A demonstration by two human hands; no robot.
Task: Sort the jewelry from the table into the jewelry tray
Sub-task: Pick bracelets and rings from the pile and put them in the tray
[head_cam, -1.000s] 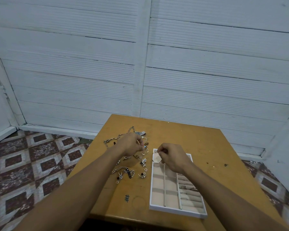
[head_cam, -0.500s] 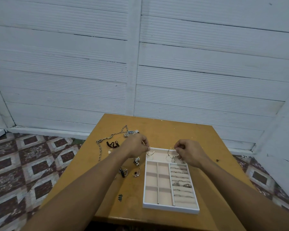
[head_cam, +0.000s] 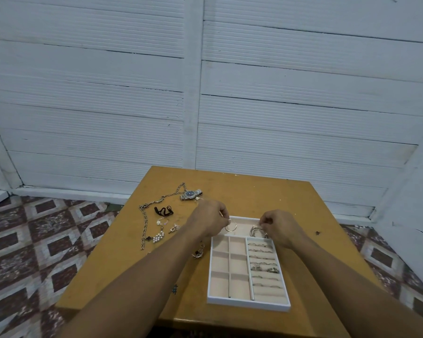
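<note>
Both hands pinch hoops at the far end of the jewelry tray (head_cam: 248,304)
The left hand's (head_cam: 211,219) fingers (head_cam: 224,215) pinch a thin hoop earring (head_cam: 230,226) over the tray's wide far compartment, though whether it touches the lining I cannot tell; the right hand's (head_cam: 280,226) curled fingers (head_cam: 264,219) pinch a bunch of silver bangles (head_cam: 257,231) at that compartment's right side; rings (head_cam: 264,267) sit in the slotted rows below; on the desk (head_cam: 254,191) left of the tray lie a chain necklace (head_cam: 144,228), pearl earrings (head_cam: 158,237) and a wristwatch (head_cam: 190,194)
</note>
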